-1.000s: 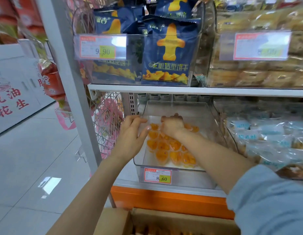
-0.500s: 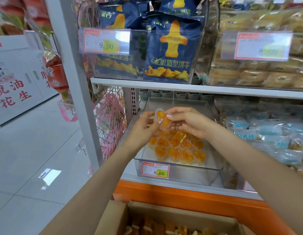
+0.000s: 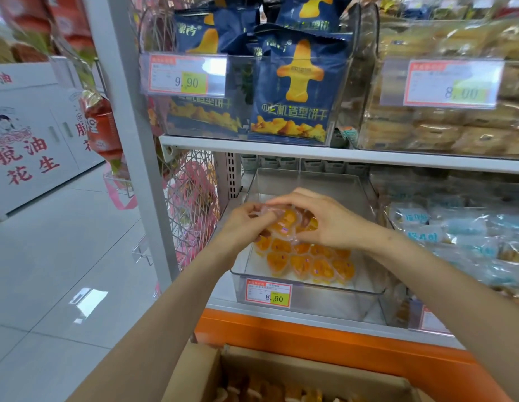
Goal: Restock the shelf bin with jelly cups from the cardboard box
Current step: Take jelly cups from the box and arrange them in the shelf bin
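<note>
Change: both hands are sinking lower and drawing closer over the bin than half a second ago, now bunching several cups where one was pinched high.
Held cups: small orange jelly cups (image 3: 284,224) in clear plastic are hanging as a cluster just above the layer of matching cups (image 3: 310,264) already lying in the bin.
Grip: left hand (image 3: 242,226) and right hand (image 3: 332,224) are both curling their fingers round the cluster, one at each end.
Relation: the cluster's long axis is running side to side between the hands, both equally near; the uncovered bin floor is lying behind it.
Pointing: which way single cups are facing, I cannot tell.
Bin: clear plastic shelf bin (image 3: 339,300) is sitting on the lower shelf, cups covering only its front part.
Box: brown cardboard box (image 3: 200,372) is waiting below, more cups showing inside.
Around: red-and-yellow price tag (image 3: 268,293) is hanging on the bin's front; dark blue biscuit bags (image 3: 290,91) are standing on the shelf above.
</note>
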{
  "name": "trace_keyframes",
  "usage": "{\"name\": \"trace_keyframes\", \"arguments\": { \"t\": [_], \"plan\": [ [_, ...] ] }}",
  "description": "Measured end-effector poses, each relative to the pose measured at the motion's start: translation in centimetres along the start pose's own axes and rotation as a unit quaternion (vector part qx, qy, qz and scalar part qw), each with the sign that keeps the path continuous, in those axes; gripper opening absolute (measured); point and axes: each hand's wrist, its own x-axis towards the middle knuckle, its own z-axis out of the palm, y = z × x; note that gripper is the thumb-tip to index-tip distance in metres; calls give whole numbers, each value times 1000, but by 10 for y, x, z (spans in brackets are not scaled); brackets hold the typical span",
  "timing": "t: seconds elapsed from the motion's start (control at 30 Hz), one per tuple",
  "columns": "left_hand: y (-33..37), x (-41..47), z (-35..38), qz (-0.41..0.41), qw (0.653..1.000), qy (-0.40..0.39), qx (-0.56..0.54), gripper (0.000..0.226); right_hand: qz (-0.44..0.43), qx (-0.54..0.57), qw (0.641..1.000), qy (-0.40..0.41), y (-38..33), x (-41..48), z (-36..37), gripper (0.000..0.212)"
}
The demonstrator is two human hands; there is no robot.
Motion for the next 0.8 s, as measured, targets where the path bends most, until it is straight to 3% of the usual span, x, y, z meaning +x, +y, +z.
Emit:
{"name": "trace_keyframes", "arguments": {
  "t": [0.13,0.27,0.43,0.53,0.6,0.7,0.8],
  "plan": [
    [3,-1,3,13,999,-2,36,31,-14,-32,999,-22,-2,1,0,82],
    [5,-2,2,22,998,-8,66,27,0,-63,997,-36,-3,2,0,70],
    [7,-1,0,47,996,33,61,18,4,-23,1000,-3,-7,6,-1,73],
    [9,3,-9,56,993,97,23,24,64,54,995,56,2,11,-3,78],
    [10,5,-19,47,991,123,-34,33,128,37,988,83,16,14,-1,61],
    [11,5,-32,24,988,121,-95,37,189,-64,979,-34,39,14,21,43],
    [11,2,-35,8,987,104,-120,31,194,-151,959,-141,47,12,54,55]
  ]
}}
